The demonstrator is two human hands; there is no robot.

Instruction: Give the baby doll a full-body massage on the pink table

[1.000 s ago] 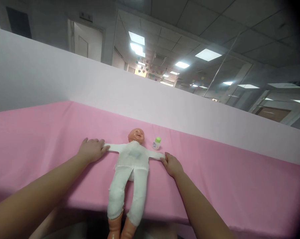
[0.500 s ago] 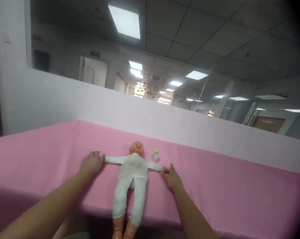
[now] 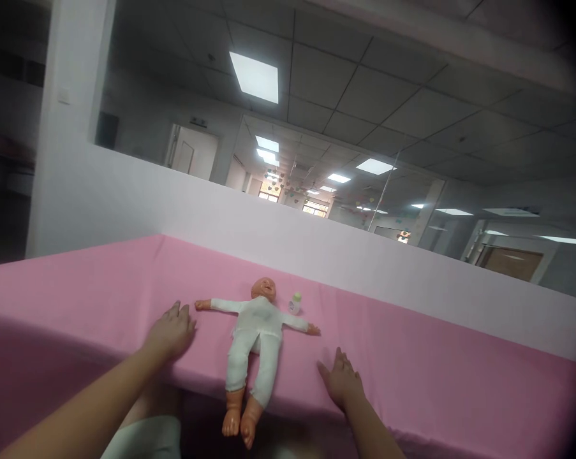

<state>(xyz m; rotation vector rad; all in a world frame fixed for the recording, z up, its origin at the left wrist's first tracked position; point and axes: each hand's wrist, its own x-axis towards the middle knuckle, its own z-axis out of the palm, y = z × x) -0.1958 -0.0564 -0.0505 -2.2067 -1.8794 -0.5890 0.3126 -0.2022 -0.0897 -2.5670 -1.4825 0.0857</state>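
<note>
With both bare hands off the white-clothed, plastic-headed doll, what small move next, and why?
I'd probably slide the white-clothed doll slightly up the pink cloth-covered table: its bare, orange-tan feet appear to hang off the front, while the open left hand and right hand are free beside it.

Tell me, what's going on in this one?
A person's left hand and right hand are open, one at each side of a doll lying on its back on pink cloth, its arms spread. Neither hand holds anything. The doll's feet reach past the front edge, and a small bottle sits near its head.
</note>
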